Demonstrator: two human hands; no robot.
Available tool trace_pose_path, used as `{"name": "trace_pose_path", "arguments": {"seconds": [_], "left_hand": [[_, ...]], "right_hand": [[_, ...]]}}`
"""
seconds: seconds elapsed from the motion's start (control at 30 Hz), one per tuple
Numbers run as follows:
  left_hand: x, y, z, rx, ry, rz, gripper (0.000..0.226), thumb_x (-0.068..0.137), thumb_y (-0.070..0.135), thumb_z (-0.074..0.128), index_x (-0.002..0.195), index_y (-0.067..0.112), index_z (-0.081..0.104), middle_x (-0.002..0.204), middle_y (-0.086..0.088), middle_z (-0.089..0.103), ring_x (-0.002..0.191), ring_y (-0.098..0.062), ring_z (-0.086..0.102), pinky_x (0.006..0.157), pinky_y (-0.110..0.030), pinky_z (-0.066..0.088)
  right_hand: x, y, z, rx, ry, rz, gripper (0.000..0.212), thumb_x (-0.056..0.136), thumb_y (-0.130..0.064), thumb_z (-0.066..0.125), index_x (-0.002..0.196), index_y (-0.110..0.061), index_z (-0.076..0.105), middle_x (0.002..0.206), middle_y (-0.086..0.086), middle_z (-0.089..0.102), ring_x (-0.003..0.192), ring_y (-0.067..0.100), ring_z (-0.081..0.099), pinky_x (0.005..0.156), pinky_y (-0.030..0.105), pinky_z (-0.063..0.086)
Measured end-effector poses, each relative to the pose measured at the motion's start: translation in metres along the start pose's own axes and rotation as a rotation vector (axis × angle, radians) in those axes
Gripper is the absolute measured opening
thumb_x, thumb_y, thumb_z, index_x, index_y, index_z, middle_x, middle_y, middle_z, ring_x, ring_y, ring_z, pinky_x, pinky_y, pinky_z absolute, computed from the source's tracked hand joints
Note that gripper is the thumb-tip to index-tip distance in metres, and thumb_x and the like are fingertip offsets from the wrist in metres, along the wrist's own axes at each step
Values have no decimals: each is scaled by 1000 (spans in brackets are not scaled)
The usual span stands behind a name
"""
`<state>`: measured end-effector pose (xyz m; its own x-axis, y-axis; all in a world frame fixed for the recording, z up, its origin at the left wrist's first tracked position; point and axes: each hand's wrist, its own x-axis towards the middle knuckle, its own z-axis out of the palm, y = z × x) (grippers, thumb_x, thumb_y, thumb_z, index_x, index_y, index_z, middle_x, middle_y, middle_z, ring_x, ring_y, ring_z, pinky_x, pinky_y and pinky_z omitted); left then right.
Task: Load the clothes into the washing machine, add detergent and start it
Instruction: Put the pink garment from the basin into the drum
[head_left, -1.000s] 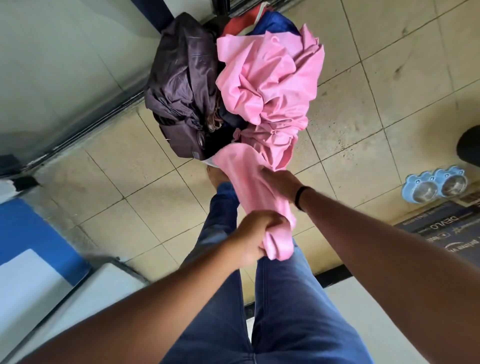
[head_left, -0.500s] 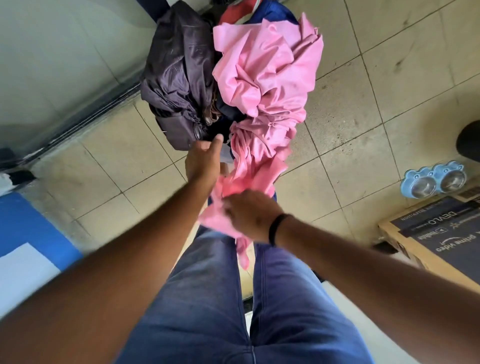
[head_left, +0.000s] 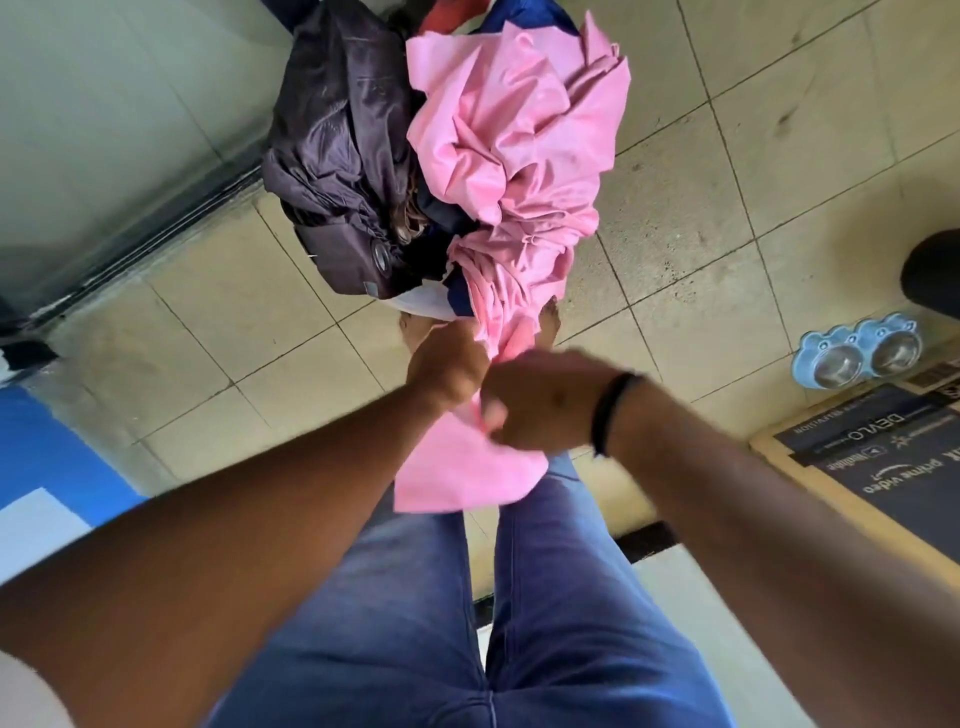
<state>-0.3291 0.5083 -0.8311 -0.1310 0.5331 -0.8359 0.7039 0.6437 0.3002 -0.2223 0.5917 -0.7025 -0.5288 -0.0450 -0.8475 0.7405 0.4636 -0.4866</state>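
A heap of clothes sits on the tiled floor ahead of my feet: a large pink cloth (head_left: 514, 156) on the right and a dark purple garment (head_left: 337, 171) on the left, with blue and red pieces under them. The pink cloth trails down from the heap to my hands. My left hand (head_left: 447, 364) is closed around the gathered strip of it. Right beside it, my right hand (head_left: 545, 400), a black band at the wrist, grips the same pink cloth, whose loose end hangs over my jeans. No washing machine door is visible.
A pale wall or panel (head_left: 119, 130) with a dark floor track runs along the left. A blue double pet bowl (head_left: 857, 356) and a cardboard box (head_left: 883, 462) lie at the right. A blue and white surface (head_left: 36, 467) sits at the lower left.
My left hand, open and reaching toward the heap half a second ago, has closed on the pink cloth next to my right hand. More pink cloth now hangs below my hands.
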Motion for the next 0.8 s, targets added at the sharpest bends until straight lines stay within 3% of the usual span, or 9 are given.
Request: {"name": "trace_pose_path", "arguments": {"seconds": [0.13,0.3,0.33,0.4,0.47,0.53,0.63,0.7,0.8], "left_hand": [[-57,18,-4,22,-104,220,20,99,19,48,105,14,67,89,-9,66,82,-29,63,67,-34,46],[-144,45,19,100,-344,686,22,94,17,47,105,17,66,88,-9,68,70,-24,58,62,-32,40],[-108,7,44,158,-247,651,29,97,22,42,109,12,65,93,-15,68,74,-29,60,63,-34,41],[62,-103,148,-36,-55,210,56,100,50,28,126,13,60,115,-16,65,99,-36,65,79,-34,49],[122,-126,123,-223,200,-35,73,90,71,17,141,30,48,130,0,57,119,-30,59,99,-29,40],[118,-135,121,-190,362,-53,55,94,51,25,133,28,55,124,0,60,113,-24,60,101,-35,43],[-39,-3,-1,-516,233,-17,27,90,23,43,88,21,70,93,-1,71,87,-21,65,75,-30,47],[-37,9,-44,-547,413,-44,31,88,35,48,97,17,72,100,-3,72,94,-25,64,77,-31,45],[21,-12,-70,-591,250,-169,85,78,74,55,129,7,59,127,-14,65,114,-32,62,92,-38,50]], "right_hand": [[47,67,-13,116,523,372,56,93,-51,48,137,-17,47,132,14,56,119,35,55,95,47,49],[103,103,7,404,244,575,107,85,-62,60,156,-4,7,146,21,45,126,35,53,97,41,49],[109,103,16,385,196,583,95,87,-55,62,154,-2,19,136,20,53,116,33,57,88,38,51],[119,98,33,343,222,551,65,93,-53,55,134,-3,49,112,14,61,95,29,60,76,34,48],[115,86,42,371,329,509,62,96,-63,40,121,-8,56,106,13,64,94,30,62,83,38,51],[106,74,50,392,435,463,52,100,-54,36,121,-11,56,109,16,66,99,34,63,88,42,51],[86,61,61,412,475,380,37,101,-38,39,122,-13,56,112,19,67,101,36,64,85,40,51],[66,49,62,397,420,306,38,102,-38,39,124,-13,56,113,17,67,103,35,64,87,39,50],[28,14,57,371,246,68,29,104,-28,43,116,-7,59,110,20,66,100,34,63,77,31,41]]}}
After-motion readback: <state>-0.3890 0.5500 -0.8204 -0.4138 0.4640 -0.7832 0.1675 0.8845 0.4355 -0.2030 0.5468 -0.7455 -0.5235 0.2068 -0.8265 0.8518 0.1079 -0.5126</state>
